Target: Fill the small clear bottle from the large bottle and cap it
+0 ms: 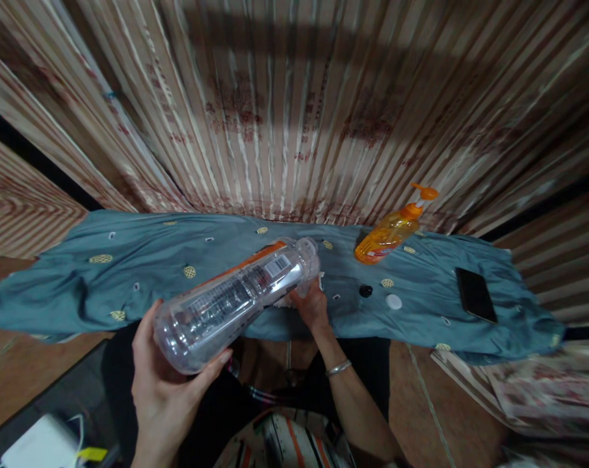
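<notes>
A large clear plastic bottle (216, 312) with an orange and silver label and a barcode lies tilted across the middle, its base toward me and its neck pointing up and right. My left hand (165, 383) is wrapped round the base, thumb along the near side. At the neck end, my right hand (314, 305) is closed, its fingers mostly hidden behind the bottle. Something white (285, 301) shows beside that hand, too covered to name. To the right on the cloth rest a small black cap (366, 291) and a white disc (393, 301).
A pump bottle (387, 234) of orange liquid stands at the back right of the teal cloth (153, 240). A dark phone-like slab (476, 294) lies farther right. Behind hangs a pleated curtain (275, 130). At lower left is a white box (43, 445) with a cable.
</notes>
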{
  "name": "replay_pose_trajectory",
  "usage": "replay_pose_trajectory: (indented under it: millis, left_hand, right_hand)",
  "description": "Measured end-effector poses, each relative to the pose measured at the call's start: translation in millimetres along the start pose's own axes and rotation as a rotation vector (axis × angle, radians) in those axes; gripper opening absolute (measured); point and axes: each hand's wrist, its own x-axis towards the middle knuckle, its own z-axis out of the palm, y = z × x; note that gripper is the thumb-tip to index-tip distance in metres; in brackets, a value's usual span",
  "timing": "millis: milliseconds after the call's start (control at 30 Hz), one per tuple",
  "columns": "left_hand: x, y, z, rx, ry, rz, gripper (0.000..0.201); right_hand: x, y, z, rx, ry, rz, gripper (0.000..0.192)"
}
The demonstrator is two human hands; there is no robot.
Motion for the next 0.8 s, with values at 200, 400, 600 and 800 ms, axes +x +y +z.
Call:
replay_pose_trajectory:
  millis: [200, 400, 600, 800]
  left_hand:
    - [1.9, -7.2, -3.6, -0.001, -0.016, -0.009, 0.118]
    - [1.7, -6.9, -2.5, -0.014, -0.004, -0.009, 0.119]
    - [1.1, -1.0, -1.7, -0.010, -0.004, -0.021, 0.117]
    - [1.9, -7.3, -6.3, 0.025, -0.036, 0.042, 0.120]
  right_hand:
    - [1.0, -6.5, -3.1, 0.071, -0.037, 0.058, 0.060]
    - [1.1, -7.7, -5.2, 0.060, -0.049, 0.079, 0.063]
    - [0.0, -3.8, -4.0, 0.073, -0.068, 0.079, 0.060]
    - [0.9, 1.3, 0.1, 0.051, -0.027, 0.052, 0.072]
